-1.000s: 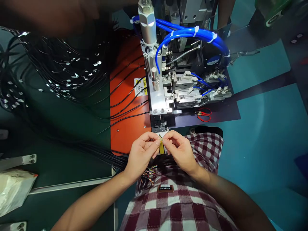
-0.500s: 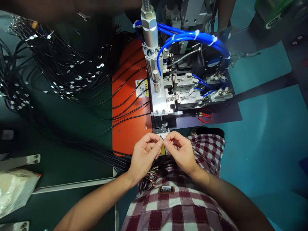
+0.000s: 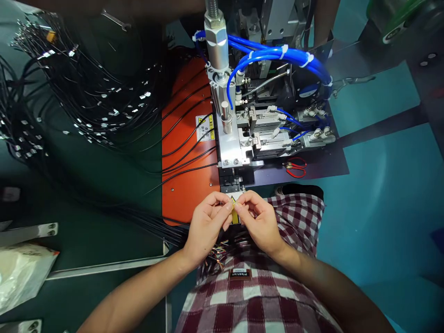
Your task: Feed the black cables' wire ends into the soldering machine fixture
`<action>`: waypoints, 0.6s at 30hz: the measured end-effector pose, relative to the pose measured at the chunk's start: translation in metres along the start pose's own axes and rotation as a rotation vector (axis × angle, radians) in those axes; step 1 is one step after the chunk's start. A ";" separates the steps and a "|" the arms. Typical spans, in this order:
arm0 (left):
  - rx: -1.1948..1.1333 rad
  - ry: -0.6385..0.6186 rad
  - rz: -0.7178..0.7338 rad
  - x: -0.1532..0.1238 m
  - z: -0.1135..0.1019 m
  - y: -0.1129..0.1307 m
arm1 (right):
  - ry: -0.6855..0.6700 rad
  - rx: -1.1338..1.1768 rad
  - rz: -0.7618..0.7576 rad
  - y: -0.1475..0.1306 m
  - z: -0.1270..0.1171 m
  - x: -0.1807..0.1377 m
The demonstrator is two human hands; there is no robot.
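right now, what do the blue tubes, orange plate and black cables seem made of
Blue tubes: glossy, likely plastic, by bright highlights along smooth bends.
Orange plate: satin painted metal or plastic; its even colour leaves that open.
Black cables: probably satin rubber or plastic sheathing, by their supple curves.

I count one left hand (image 3: pixel 204 223), one right hand (image 3: pixel 262 222), lower centre, one red-handled cutter (image 3: pixel 288 165), right of centre, one orange plate (image 3: pixel 187 199), centre, one wrench (image 3: pixel 116 20), upper left, one plastic bag (image 3: pixel 24 273), lower left.

I see room past the left hand (image 3: pixel 204 226) over the orange plate (image 3: pixel 190 196), then cables (image 3: pixel 190 168); the machine (image 3: pixel 230 145) blocks straight ahead.
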State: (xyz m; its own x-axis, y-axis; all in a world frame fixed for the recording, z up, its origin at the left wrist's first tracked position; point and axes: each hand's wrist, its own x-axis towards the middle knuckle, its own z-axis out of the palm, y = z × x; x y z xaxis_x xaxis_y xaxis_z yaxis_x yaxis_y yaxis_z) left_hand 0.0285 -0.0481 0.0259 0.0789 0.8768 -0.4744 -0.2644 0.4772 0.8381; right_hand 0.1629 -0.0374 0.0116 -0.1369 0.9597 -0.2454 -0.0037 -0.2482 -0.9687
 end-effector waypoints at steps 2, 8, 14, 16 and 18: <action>-0.004 -0.002 -0.012 0.000 0.000 0.000 | 0.008 -0.027 -0.053 0.002 0.000 -0.001; -0.022 -0.016 -0.022 0.000 -0.002 -0.001 | 0.006 -0.057 -0.108 0.006 -0.002 -0.002; 0.013 -0.023 -0.026 0.002 -0.002 0.000 | 0.005 -0.148 -0.126 0.000 -0.013 0.002; 0.028 -0.027 -0.029 0.002 -0.001 0.000 | 0.002 -0.195 -0.185 -0.001 -0.015 0.003; 0.036 -0.030 -0.031 0.002 -0.001 0.001 | -0.010 -0.223 -0.218 -0.001 -0.015 0.005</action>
State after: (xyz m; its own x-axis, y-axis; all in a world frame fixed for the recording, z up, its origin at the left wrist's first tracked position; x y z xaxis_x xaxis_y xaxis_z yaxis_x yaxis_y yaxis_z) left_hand 0.0272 -0.0458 0.0250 0.1156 0.8625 -0.4926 -0.2264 0.5058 0.8324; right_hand 0.1773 -0.0308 0.0108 -0.1663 0.9856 -0.0315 0.1833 -0.0005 -0.9831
